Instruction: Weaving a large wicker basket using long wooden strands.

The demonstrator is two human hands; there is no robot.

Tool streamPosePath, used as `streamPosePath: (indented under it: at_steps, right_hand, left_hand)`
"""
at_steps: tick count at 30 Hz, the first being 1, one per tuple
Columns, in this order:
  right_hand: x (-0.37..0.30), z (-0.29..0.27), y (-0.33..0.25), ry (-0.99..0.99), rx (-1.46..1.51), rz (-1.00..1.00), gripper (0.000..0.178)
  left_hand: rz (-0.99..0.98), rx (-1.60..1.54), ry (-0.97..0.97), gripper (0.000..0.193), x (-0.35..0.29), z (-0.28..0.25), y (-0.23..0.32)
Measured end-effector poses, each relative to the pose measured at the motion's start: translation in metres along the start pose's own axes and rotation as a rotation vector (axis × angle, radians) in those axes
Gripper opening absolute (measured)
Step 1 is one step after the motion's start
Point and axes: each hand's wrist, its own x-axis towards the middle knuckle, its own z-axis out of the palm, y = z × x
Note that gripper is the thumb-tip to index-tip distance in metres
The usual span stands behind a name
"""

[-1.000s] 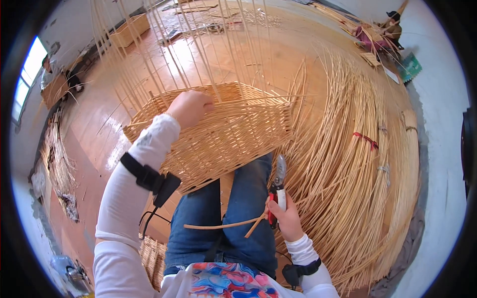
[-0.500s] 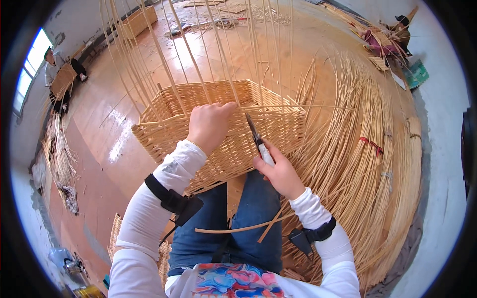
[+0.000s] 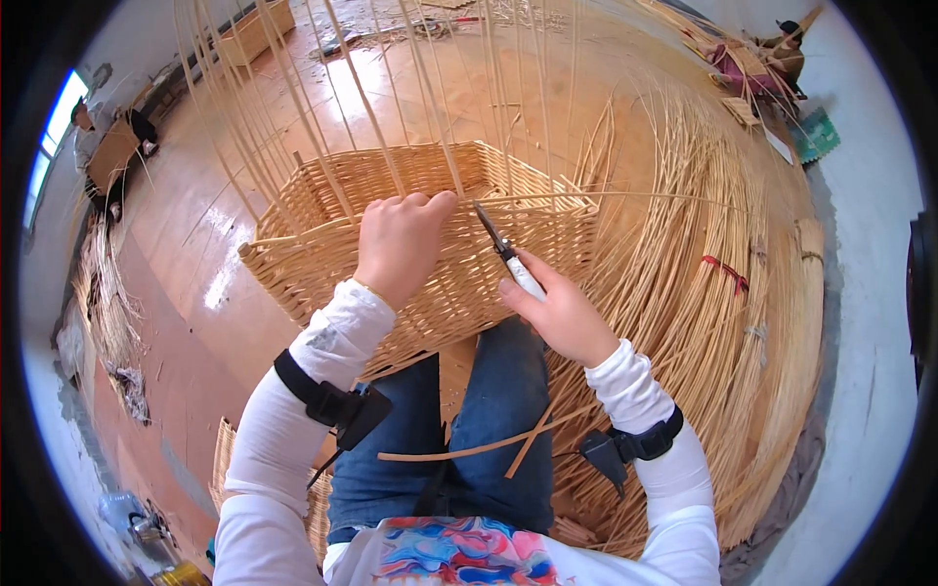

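A half-woven wicker basket [image 3: 430, 283] leans tilted over my knees, with tall upright rods [image 3: 366, 107] rising from its walls. My left hand [image 3: 401, 244] is closed at the near rim; the fingertips are hidden behind the rim, close to the base of an upright. In my right hand [image 3: 562, 303] is a pair of pruning shears [image 3: 525, 277] with white handles and a dark narrow blade. The blade tip points up to the near rim, just right of my left hand. From there a long thin willow rod [image 3: 625, 193] runs out to the right.
Bundled willow rods [image 3: 674, 322], one with a red tie [image 3: 725, 274], cover the floor at my right. Cut strips [image 3: 469, 453] lie across my lap. A person sits at the far left [image 3: 107, 146] and another far right [image 3: 777, 63]. A wooden box [image 3: 256, 34] stands behind.
The basket and my left hand have shifted slightly left. My right hand with the shears has moved a little up, its wrist swinging right; the blade tip is nearer the rim.
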Motion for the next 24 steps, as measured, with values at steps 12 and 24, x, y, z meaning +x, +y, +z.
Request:
streamPosePath:
  at_steps: [12, 24]
  right_hand:
    - [-0.064, 0.01, 0.031, 0.071, 0.595, 0.187, 0.061]
    - [-0.195, 0.004, 0.096, 0.587, 0.905, 0.264, 0.024]
  left_hand:
    - [-0.097, 0.016, 0.028, 0.027, 0.004, 0.0, 0.004]
    - [-0.427, 0.073, 0.031, 0.021, 0.033, 0.007, 0.008]
